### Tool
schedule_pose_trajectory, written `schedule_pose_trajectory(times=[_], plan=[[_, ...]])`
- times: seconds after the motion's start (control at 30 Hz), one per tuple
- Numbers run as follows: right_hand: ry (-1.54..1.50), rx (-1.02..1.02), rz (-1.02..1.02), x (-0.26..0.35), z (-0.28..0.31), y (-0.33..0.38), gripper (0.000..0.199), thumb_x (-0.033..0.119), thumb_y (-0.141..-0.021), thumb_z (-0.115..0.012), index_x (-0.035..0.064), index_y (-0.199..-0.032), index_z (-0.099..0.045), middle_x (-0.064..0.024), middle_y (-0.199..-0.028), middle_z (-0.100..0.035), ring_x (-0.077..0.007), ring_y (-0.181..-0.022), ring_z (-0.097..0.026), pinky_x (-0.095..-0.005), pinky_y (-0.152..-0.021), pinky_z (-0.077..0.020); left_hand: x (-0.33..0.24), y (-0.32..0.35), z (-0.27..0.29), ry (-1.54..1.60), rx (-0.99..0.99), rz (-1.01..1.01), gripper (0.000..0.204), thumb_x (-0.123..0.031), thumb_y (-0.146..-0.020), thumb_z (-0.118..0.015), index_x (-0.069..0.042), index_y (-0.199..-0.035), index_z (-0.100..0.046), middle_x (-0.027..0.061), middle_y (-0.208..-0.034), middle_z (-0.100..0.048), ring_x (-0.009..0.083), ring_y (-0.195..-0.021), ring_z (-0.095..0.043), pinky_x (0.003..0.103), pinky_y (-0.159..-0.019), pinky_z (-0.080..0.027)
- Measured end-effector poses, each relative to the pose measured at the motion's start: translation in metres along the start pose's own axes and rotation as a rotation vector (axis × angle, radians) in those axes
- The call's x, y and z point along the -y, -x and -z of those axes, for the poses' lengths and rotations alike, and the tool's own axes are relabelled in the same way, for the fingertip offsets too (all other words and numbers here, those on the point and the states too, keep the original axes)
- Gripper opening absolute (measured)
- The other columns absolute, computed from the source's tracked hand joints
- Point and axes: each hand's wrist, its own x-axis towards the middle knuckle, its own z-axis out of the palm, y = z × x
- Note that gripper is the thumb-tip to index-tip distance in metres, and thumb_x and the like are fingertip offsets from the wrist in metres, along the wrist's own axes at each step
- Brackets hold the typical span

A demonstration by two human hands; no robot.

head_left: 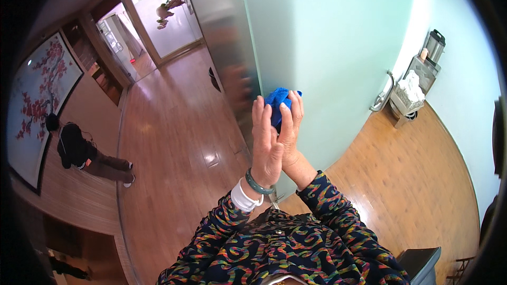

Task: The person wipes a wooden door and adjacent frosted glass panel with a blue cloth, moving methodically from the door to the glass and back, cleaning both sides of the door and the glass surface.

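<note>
A crumpled bright blue cloth (278,98) is held between my two hands in front of a frosted glass door (327,47). My left hand (265,150) has its fingers nearly straight, pressed along the left side of the cloth. Curved fingers of my right hand (290,126) close round the cloth from the right. The hands meet at the palms, and a green bangle (259,183) circles my left wrist. Beside them runs a shiny metal panel (224,37), left of the glass. Whether the cloth touches the glass is hard to tell.
A curved metal handle (384,92) is on the door's right part. Beyond it, a white basket (406,97) of white cloth or paper stands near a metal flask (435,45). Another person (76,145) stands by a blossom picture (39,95) at left. A dark chair-like object (420,264) is at lower right.
</note>
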Motion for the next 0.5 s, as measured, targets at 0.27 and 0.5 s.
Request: schedule_pose_trajectory(times=[0.27,0.5], plan=[[0.03,0.04,0.148,-0.012,0.001,-0.053,0.04,-0.003,-0.074,-0.064,0.0111,-0.111,-0.067,-0.0206,-0.134,-0.045,-0.0438,-0.127,-0.041,-0.0532,-0.107,-0.0337,-0.004,0.007,0.008,-0.019,-0.081,0.054,0.075,-0.053,-0.101,-0.028,0.001,-0.151,-0.021,0.0252,-0.158,-0.012,0.0416,-0.147,-0.01,0.051,-0.118,-0.008],[0.09,-0.172,-0.064,-0.044,0.014,-0.079,0.034,-0.01,-0.087,-0.05,0.0044,-0.115,-0.064,-0.0192,-0.131,-0.048,-0.0405,-0.129,-0.039,-0.0491,-0.111,-0.0284,-0.001,0.009,0.002,-0.146,-0.011,-0.025,0.073,-0.051,-0.101,-0.035,-0.002,-0.152,-0.022,0.0248,-0.159,-0.013,0.0404,-0.147,-0.01,0.05,-0.116,-0.012]])
